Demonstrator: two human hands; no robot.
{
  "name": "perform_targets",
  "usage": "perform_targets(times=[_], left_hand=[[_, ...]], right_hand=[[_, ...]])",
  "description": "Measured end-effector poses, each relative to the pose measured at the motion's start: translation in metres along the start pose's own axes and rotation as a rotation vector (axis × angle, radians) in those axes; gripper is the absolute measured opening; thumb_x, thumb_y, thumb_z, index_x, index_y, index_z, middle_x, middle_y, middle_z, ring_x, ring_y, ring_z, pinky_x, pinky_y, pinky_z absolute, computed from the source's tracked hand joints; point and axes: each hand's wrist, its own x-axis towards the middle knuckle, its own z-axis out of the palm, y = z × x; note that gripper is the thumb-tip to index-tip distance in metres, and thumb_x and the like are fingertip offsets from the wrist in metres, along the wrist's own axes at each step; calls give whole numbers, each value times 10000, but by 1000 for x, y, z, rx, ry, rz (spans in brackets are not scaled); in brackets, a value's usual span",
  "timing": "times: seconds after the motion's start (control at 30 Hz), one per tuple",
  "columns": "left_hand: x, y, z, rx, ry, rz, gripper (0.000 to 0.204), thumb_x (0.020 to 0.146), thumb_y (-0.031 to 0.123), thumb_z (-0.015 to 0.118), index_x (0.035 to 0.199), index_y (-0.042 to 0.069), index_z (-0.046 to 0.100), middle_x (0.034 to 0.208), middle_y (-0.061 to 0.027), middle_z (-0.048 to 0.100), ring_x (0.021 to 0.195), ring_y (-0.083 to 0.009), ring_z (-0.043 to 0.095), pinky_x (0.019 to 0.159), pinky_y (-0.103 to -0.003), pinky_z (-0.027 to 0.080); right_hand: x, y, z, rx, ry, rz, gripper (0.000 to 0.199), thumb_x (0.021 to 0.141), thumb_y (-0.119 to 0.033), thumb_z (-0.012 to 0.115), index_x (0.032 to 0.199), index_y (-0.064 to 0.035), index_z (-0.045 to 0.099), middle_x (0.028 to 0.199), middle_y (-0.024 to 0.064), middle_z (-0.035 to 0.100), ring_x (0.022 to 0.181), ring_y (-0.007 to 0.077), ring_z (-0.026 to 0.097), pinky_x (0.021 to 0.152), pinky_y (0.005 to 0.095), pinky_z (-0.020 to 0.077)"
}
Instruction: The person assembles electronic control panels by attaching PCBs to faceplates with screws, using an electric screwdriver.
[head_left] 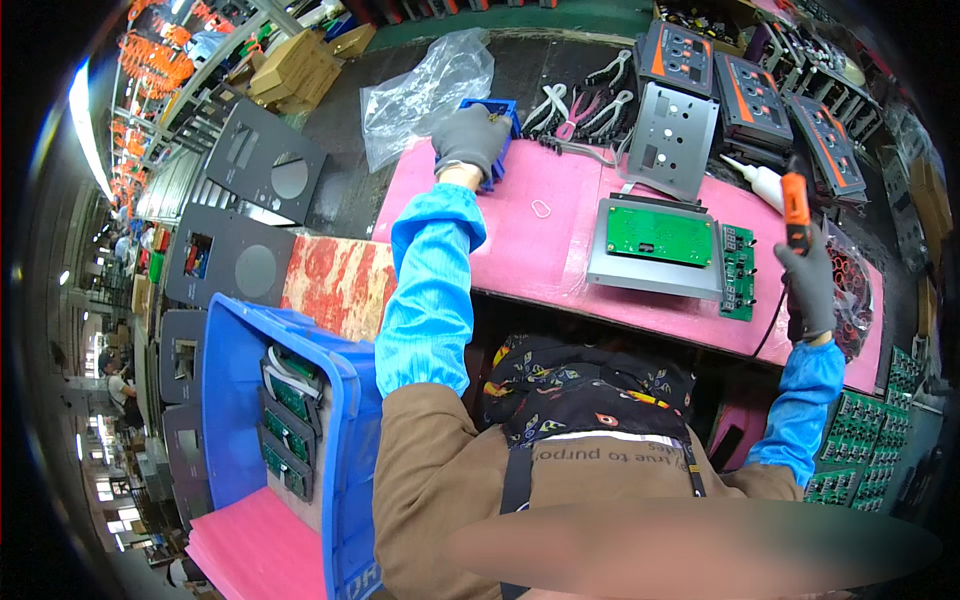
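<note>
My left hand [470, 141], in a grey glove, is at a small blue parts tray [503, 132] on the far side of the bench. Its fingers look curled in over the tray; whatever they hold is hidden. My right hand [808, 285], also gloved, is closed round an orange and black electric screwdriver [796, 212], raised above the bench's right part. A cord hangs from it. Between my hands lies a grey metal panel [640, 275] with a green circuit board [660, 236] on it. A narrower green board [739, 270] with displays stands along its right edge.
A pink mat [520, 245] covers the bench. Pliers and cables [590, 105], upright panels [672, 135], orange-trimmed control units [755, 100] and a white bottle [765, 183] stand behind. A blue crate [350, 450] with boards is at left; more boards [860, 440] lie at right.
</note>
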Motion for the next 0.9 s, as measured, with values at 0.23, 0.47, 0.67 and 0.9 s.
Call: perform_targets(times=[0.23,0.47,0.67,0.9], left_hand=[[-5,61,52,123,163,818,249,785,233,620,1027,270,667,1237,-6,571,1271,-283,405,1033,-485,318],[-13,87,80,-88,-14,1035,287,716,195,706,994,239,649,1253,-7,541,1286,-302,396,1014,-438,362],[-19,79,86,-30,121,1140,172,707,185,706,871,208,660,1175,3,588,1258,-286,434,996,-422,366],[-32,102,11,-488,-184,814,143,824,180,682,954,141,725,762,-51,673,836,-210,633,732,-326,495]], right_hand=[[3,53,7,-622,39,37,642,739,-277,673,1308,-123,418,934,193,654,822,380,653,697,478,504],[7,58,-1,-716,216,-324,471,831,-287,649,1255,-138,506,1055,111,583,959,308,585,737,448,495],[9,-26,14,-425,157,-622,404,826,-235,646,1197,-110,548,1046,124,585,986,304,571,797,409,480],[5,-71,49,-1,-57,-731,340,823,-196,646,1138,-82,588,1020,125,593,995,299,577,860,379,470]])
